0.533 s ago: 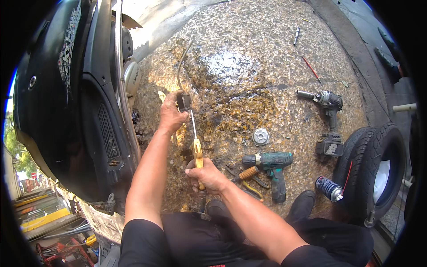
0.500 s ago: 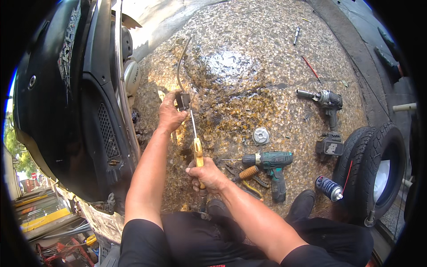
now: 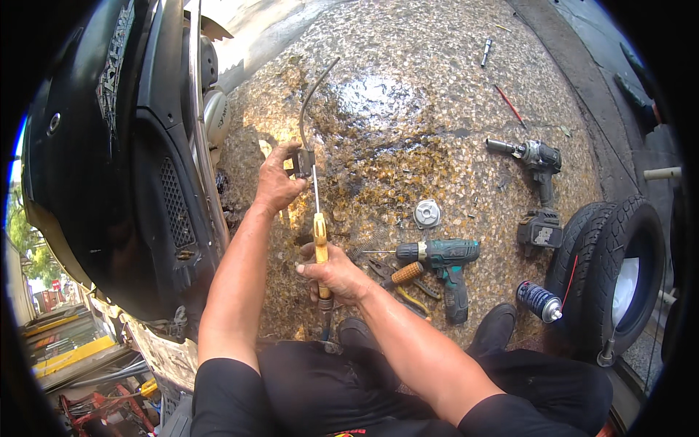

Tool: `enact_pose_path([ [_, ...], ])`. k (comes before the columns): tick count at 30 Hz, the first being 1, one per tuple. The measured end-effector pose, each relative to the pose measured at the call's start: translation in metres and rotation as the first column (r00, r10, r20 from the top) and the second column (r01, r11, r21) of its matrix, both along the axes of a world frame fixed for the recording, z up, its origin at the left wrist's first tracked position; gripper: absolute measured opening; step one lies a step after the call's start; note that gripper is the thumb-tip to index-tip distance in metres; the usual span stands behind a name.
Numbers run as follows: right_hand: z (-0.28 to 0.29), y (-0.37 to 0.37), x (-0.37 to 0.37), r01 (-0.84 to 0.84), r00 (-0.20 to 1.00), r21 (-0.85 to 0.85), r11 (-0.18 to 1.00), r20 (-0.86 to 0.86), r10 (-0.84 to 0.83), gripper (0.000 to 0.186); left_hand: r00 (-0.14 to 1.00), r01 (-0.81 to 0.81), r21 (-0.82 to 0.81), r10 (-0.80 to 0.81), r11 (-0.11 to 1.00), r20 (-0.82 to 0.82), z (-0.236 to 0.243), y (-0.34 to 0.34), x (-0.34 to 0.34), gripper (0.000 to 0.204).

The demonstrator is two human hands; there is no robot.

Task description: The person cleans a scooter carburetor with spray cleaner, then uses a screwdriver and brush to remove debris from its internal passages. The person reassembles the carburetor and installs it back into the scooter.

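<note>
My left hand (image 3: pixel 278 183) pinches a small dark block-shaped part (image 3: pixel 306 162) between thumb and fingers. A thin, curved hose (image 3: pixel 309 100) rises from that part over the wet ground. In my right hand (image 3: pixel 341 277) is a yellow air blow gun (image 3: pixel 320 231), its grip wrapped by my fingers. The gun's slim metal nozzle points up at the underside of the part. Whether the tip touches the part or sits inside it I cannot tell. An air line hangs from the gun's lower end.
A black scooter body (image 3: pixel 87 167) stands at the left. Right of my hands lie a teal cordless drill (image 3: pixel 450 255), a screwdriver (image 3: pixel 405 275), pliers (image 3: pixel 419 300) and a round metal part (image 3: pixel 427 213). Farther right are an impact wrench (image 3: pixel 540 164), a spray can (image 3: pixel 539 301) and tyres (image 3: pixel 619 269).
The part has turned slightly, so its hose now leans farther right. My right hand and the blow gun have shifted a little up and left. Both grips stay the same.
</note>
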State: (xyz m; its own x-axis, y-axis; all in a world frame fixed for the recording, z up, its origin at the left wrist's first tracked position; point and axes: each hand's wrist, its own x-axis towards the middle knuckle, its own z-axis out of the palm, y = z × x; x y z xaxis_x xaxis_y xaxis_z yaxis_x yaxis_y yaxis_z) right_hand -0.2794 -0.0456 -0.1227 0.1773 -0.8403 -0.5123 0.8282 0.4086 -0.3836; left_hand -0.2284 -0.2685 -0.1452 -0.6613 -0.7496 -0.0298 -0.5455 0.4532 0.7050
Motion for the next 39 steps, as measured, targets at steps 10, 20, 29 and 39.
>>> enact_pose_path([
  [10,-0.001,0.002,0.012,-0.061,0.987,0.034,0.998,-0.149,0.065,0.015,0.753,-0.155,0.794,0.59,0.588,-0.29,0.014,-0.007,-0.013,0.069],
  [20,0.001,0.001,0.009,-0.03,0.988,0.032,0.999,-0.153,0.034,0.017,0.699,0.048,0.914,0.64,0.404,-0.32,0.008,-0.015,0.003,0.035],
  [29,0.006,0.004,0.013,-0.002,0.97,-0.077,0.997,-0.242,-0.017,0.014,0.584,-0.009,0.922,0.751,0.387,-0.31,0.011,-0.011,0.002,0.035],
  [39,0.0,0.0,0.018,-0.001,0.947,-0.07,0.998,-0.32,-0.021,0.012,0.528,-0.128,0.916,0.808,0.379,-0.261,0.021,0.001,-0.03,0.03],
])
